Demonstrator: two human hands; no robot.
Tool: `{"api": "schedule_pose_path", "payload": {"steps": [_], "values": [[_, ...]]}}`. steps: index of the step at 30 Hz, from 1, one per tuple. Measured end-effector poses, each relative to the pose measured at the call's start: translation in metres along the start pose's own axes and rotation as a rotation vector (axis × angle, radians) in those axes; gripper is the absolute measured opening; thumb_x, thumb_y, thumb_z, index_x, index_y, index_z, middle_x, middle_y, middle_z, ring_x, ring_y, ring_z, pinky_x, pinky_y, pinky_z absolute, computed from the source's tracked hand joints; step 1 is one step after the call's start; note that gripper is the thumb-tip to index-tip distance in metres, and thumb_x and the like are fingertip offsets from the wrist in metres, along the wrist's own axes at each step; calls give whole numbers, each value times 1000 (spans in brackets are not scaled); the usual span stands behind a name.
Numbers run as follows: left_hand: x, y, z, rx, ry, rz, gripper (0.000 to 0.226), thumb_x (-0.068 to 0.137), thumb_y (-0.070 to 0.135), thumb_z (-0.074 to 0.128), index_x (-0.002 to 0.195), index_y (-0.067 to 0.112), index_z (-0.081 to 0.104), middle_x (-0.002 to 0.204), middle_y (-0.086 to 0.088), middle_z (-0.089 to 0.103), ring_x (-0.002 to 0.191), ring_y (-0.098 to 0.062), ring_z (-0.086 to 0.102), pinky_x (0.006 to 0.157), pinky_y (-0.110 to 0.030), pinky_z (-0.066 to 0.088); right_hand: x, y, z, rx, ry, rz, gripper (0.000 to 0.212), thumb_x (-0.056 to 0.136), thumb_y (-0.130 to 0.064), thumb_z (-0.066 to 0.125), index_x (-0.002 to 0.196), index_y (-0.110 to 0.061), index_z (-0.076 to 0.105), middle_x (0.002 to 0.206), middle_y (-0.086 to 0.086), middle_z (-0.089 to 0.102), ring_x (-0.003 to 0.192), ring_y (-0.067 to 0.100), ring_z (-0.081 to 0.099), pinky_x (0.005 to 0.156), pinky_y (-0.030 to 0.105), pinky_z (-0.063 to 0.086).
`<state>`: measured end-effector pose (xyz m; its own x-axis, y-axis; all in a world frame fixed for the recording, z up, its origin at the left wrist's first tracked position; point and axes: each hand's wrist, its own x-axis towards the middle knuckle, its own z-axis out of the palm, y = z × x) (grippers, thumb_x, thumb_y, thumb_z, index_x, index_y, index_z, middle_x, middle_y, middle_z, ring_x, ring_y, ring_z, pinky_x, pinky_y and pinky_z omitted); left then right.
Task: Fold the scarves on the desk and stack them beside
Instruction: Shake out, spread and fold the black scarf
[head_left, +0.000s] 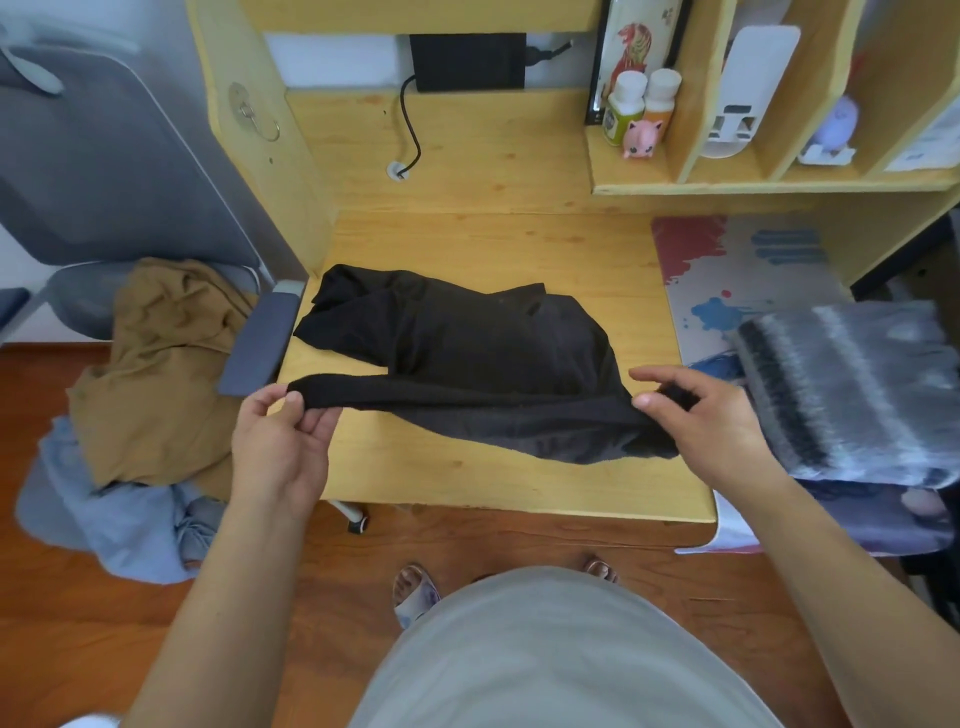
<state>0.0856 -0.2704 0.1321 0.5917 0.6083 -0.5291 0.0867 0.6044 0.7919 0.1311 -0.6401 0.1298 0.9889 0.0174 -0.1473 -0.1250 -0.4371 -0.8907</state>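
Head view, nearest first: the left hand pinches 1 end of the soft black knit scarf between thumb and fingers, and the right hand grips the other end of the same near edge, lifting it just above the pale wooden worktop. Behind that raised edge, the scarf's bulk lies rumpled across the middle of the worktop, so this fold looks barely begun. At the right, a folded grey and black striped fuzzy scarf rests on a paint-splatter patterned mat; I judge that to be 1 piece done, marking where the stack goes. To the left, crumpled tan cloth lies heaped on a grey chair, possibly awaiting folding. Bare wood shows between the scarf and the front edge, and more behind it toward the shelves, giving room to spread it flat.
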Motion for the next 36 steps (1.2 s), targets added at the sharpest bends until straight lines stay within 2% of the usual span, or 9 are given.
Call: {"api": "schedule_pose_path", "payload": {"steps": [4,7,11,16,20,24,27,30,36], "values": [[15,24,0,-186,-22,-48,32,106,-3,37,116,9,65,122,-23,66,103,-28,75,95,-38,59,-5,2,-1,-303,-168,-306,26,80,-8,82,92,-28,70,84,-15,63,81,7,61,68,16,47],[20,34,-2,-143,-91,20,37,106,-2,38,103,8,73,114,-20,71,106,-28,74,97,-39,58,-7,9,2,-558,-14,-647,38,63,28,70,79,-7,66,84,1,56,66,21,54,52,39,49],[19,32,-11,222,-223,210,40,107,2,40,97,14,76,109,-17,72,102,-29,73,90,-38,61,-5,5,4,-455,356,-477,36,58,31,54,77,1,58,81,5,51,69,19,43,57,33,38],[16,23,-16,490,-184,306,31,108,4,43,97,14,70,107,-16,67,72,-17,72,75,-29,64,5,-6,2,-286,461,-134,45,71,22,49,103,-8,61,96,-2,57,86,13,50,74,27,37],[14,29,-11,234,-135,129,35,106,1,41,91,14,70,106,-15,67,74,-17,74,75,-29,62,7,-1,-2,-420,463,-248,53,70,20,51,111,-9,68,97,0,65,85,17,56,73,29,42],[-3,47,18,-135,-164,40,31,106,3,43,98,15,71,113,-11,70,93,-16,77,81,-27,60,27,-31,-5,-220,430,-74,50,77,12,42,100,-20,74,80,1,67,80,25,60,62,22,47],[-17,80,52,-336,-268,106,36,105,3,47,91,16,77,108,-5,69,90,-13,76,79,-26,60,49,-86,-19,31,499,-129,51,80,11,39,88,-28,69,77,-13,64,75,8,56,58,6,42],[-30,128,93,-465,-459,241,45,103,4,50,77,22,82,98,0,67,88,-12,72,82,-30,60,78,-152,-41,261,529,-268,43,84,6,37,83,-24,67,81,-10,63,77,3,53,69,21,47],[-66,235,172,-497,-661,461,31,104,3,48,97,21,71,118,0,70,111,-20,72,93,-48,58,118,-280,-96,50,713,-334,33,80,-1,35,94,-9,64,82,2,60,80,22,50,66,30,37]]}}
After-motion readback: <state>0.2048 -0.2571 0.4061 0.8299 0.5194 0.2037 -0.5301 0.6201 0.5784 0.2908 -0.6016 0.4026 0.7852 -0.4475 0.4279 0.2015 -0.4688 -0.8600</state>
